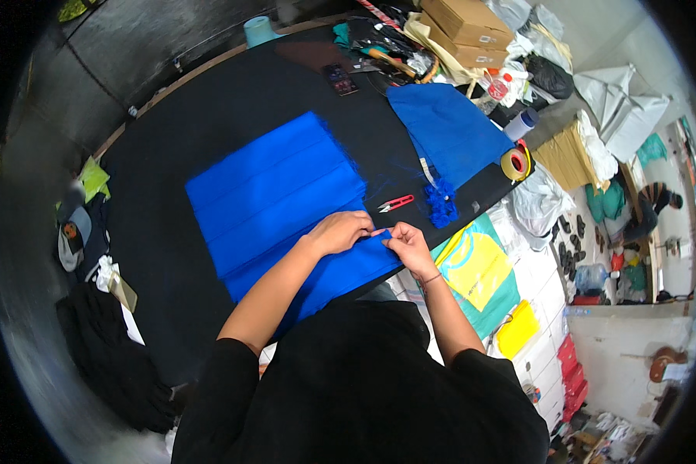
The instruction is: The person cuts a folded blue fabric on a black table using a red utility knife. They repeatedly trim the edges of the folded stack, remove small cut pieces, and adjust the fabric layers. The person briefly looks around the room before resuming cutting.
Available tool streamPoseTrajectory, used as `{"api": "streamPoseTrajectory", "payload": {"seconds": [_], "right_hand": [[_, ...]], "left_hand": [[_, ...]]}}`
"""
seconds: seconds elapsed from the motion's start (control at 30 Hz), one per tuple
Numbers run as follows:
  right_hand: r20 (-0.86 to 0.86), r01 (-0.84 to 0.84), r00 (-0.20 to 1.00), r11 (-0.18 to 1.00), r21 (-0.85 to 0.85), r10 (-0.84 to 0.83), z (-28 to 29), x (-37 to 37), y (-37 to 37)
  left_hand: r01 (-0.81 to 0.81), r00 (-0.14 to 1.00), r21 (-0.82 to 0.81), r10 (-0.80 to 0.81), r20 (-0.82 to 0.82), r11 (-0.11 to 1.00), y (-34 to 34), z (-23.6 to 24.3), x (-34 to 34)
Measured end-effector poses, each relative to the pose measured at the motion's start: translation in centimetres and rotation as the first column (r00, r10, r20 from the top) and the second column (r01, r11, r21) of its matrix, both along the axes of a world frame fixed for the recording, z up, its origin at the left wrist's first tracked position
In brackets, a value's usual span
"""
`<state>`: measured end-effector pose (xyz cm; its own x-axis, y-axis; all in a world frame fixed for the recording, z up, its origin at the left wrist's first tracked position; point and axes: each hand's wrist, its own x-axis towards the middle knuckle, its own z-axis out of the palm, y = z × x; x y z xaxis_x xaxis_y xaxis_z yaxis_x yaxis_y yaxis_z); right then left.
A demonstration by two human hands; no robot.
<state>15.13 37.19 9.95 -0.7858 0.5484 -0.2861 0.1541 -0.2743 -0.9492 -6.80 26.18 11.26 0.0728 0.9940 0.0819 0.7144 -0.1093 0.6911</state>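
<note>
A bright blue fabric with parallel creases and a frayed right edge lies on the black tabletop. My left hand rests on its lower right part, fingers bent at the edge. Just right of it, my right hand pinches the cloth's edge between thumb and fingers. A small pink piece I cannot make out shows between my fingertips. Red-handled thread snips lie just above my hands, beside a clump of frayed blue scraps.
A darker blue cloth, phone, tape roll, bottle, boxes and bundled materials crowd the table's upper right. Dark clothing lies at left. Yellow packages sit low right. Another person is at far right.
</note>
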Motion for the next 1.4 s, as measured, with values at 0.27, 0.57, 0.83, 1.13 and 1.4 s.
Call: {"api": "streamPoseTrajectory", "payload": {"seconds": [0.27, 0.57, 0.83, 1.13, 1.4], "right_hand": [[-0.104, -0.158, 0.983, 0.987, -0.032, 0.154, -0.1, 1.8, 0.0], [0.535, -0.496, 0.844, 0.43, 0.755, 0.035, -3.5, -6.0, 1.7], [0.475, -0.564, 0.816, 0.629, 0.534, 0.329, -2.8, -6.4, 2.3], [0.674, -0.661, 0.726, 0.408, 0.63, 0.136, -3.1, -7.6, 1.9], [0.433, -0.462, 0.881, 0.545, 0.7, 0.192, -5.8, -8.0, 2.5]], "left_hand": [[-0.229, 0.96, 0.069, 0.214, 0.184, 0.971, -0.7, -0.2, -1.9], [-0.592, 0.735, 0.085, 0.494, 0.464, 0.802, -6.6, 1.6, 0.6], [-0.687, 0.662, -0.276, 0.735, 0.144, 0.672, -19.7, -0.9, 1.7], [-0.786, 0.61, -0.26, 0.772, -0.18, 0.561, -20.6, -1.2, 3.4], [-0.742, 0.638, -0.364, 0.759, -0.129, 0.562, -23.3, -2.4, 3.5]]}}
